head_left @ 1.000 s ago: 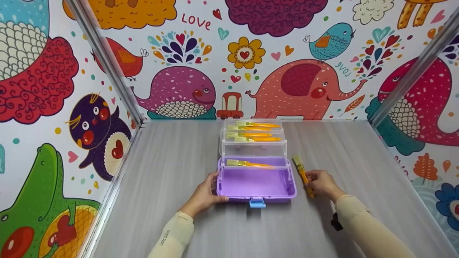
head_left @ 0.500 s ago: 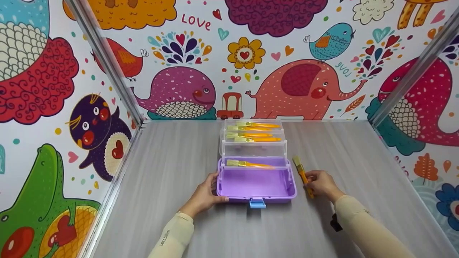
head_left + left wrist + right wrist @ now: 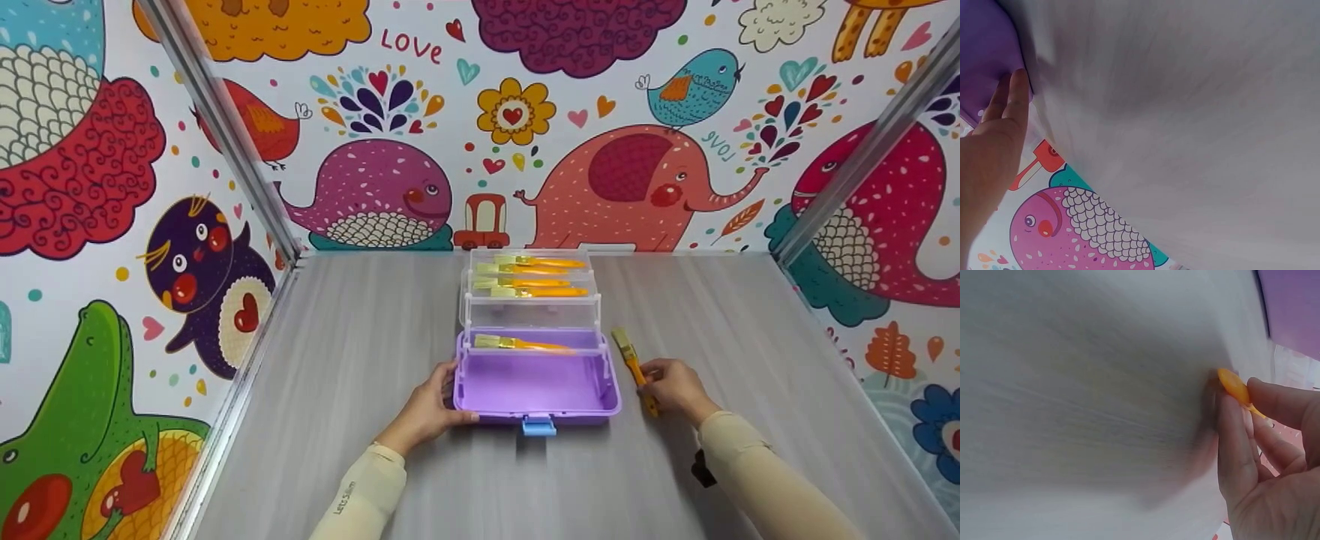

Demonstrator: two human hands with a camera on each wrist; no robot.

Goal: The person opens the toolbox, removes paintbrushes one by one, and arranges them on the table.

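Note:
My right hand [image 3: 673,386] pinches the orange handle of a flat paintbrush [image 3: 626,349] between thumb and fingers, just right of the purple box. Its pale bristles point away from me. In the right wrist view, the rounded handle end [image 3: 1234,386] shows between thumb and fingers, above the tabletop. My left hand [image 3: 429,409] rests against the box's near left corner, with the thumb by the front wall. Straight fingers touch the side of the purple box [image 3: 985,50] in the left wrist view. The box [image 3: 536,386] has its lid and clear trays unfolded backward. One paintbrush [image 3: 517,343] lies in the lowest tray.
Several more paintbrushes [image 3: 540,291] lie in the upper clear trays at the back. A blue latch [image 3: 538,426] hangs at the box's front. Patterned walls [image 3: 510,172] enclose the grey tabletop [image 3: 360,337] on the back and sides.
My right hand and the paintbrush have barely shifted. The left hand, the box and the brushes in the trays stay in place.

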